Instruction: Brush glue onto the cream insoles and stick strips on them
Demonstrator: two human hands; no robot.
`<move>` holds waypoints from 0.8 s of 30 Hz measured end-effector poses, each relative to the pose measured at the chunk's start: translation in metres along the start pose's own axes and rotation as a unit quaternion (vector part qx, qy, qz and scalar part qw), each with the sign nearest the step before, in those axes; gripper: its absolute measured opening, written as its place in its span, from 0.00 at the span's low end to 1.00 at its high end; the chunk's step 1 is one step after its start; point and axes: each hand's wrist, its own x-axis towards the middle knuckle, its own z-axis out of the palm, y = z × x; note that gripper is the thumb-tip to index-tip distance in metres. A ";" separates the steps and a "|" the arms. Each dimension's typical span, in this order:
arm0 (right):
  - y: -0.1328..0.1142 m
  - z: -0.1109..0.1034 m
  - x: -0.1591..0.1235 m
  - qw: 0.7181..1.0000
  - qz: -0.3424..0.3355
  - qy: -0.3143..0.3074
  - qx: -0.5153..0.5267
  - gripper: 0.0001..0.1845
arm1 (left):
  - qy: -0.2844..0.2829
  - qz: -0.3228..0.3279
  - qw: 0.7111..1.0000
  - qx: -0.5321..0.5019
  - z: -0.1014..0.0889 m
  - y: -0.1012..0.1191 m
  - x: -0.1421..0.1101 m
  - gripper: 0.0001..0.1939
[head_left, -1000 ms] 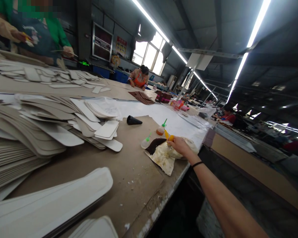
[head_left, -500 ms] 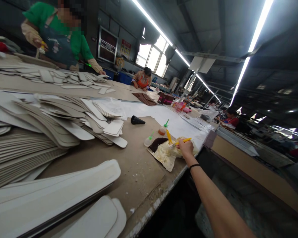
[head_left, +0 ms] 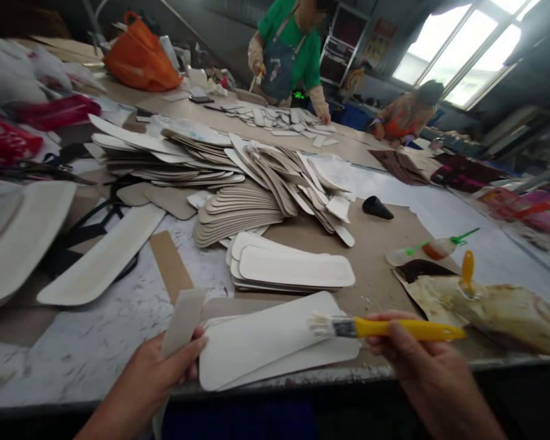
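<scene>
My right hand (head_left: 421, 360) grips the yellow handle of a paintbrush (head_left: 407, 329). Its pale bristles lie over the top white board piece (head_left: 261, 342) of a small fanned stack at the table's front edge; I cannot tell whether they touch. A pale grey strip (head_left: 183, 321) stands tilted in my left hand (head_left: 165, 366), pinched between thumb and fingers beside the stack's left end. To the right, a second yellow-handled brush (head_left: 468, 272) stands in a glue-crusted, cream-coloured bag or pouch (head_left: 444, 296). Behind that lie small bottles with green nozzles (head_left: 440, 247).
More white board pieces (head_left: 297, 267) are stacked just behind, with fanned grey-backed piles (head_left: 242, 214) beyond. A black cone (head_left: 378, 208) lies farther right. At left are curved white pieces (head_left: 105, 256) and an orange bag (head_left: 142, 58). Two people work across the table.
The view has swung left and down. My right hand has brought the brush from the crusted bag to the white board pieces. My left hand has come into view holding the strip.
</scene>
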 end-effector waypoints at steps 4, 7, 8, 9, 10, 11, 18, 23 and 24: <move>0.023 0.089 -0.037 0.982 -0.004 -0.185 -0.030 0.16 | -0.039 0.007 0.999 -0.028 0.000 0.002 0.006 0.24; 0.032 0.110 -0.042 0.977 0.011 -0.209 -0.045 0.16 | -0.060 0.019 0.998 -0.030 -0.002 -0.003 0.010 0.24; 0.032 0.111 -0.041 0.979 0.005 -0.198 -0.054 0.16 | -0.066 0.021 0.997 -0.031 -0.003 -0.005 0.011 0.24; 0.032 0.109 -0.041 0.982 -0.004 -0.180 -0.063 0.16 | -0.072 0.024 0.997 -0.032 -0.004 -0.007 0.012 0.23; 0.030 0.107 -0.041 0.984 -0.013 -0.163 -0.073 0.16 | -0.078 0.027 0.996 -0.031 -0.004 -0.008 0.013 0.24; 0.028 0.105 -0.042 0.985 -0.023 -0.150 -0.082 0.16 | -0.084 0.030 0.996 -0.029 -0.005 -0.009 0.014 0.24; 0.026 0.118 -0.055 0.979 -0.044 -0.176 -0.097 0.15 | -0.106 0.054 0.993 0.002 -0.008 -0.006 0.015 0.21; 0.033 0.099 -0.040 0.956 -0.141 -0.114 -0.229 0.15 | -0.112 0.071 0.991 0.019 -0.009 -0.008 0.016 0.19; 0.033 0.091 -0.036 0.945 -0.170 -0.088 -0.265 0.14 | -0.112 0.073 0.991 0.025 -0.008 -0.011 0.017 0.19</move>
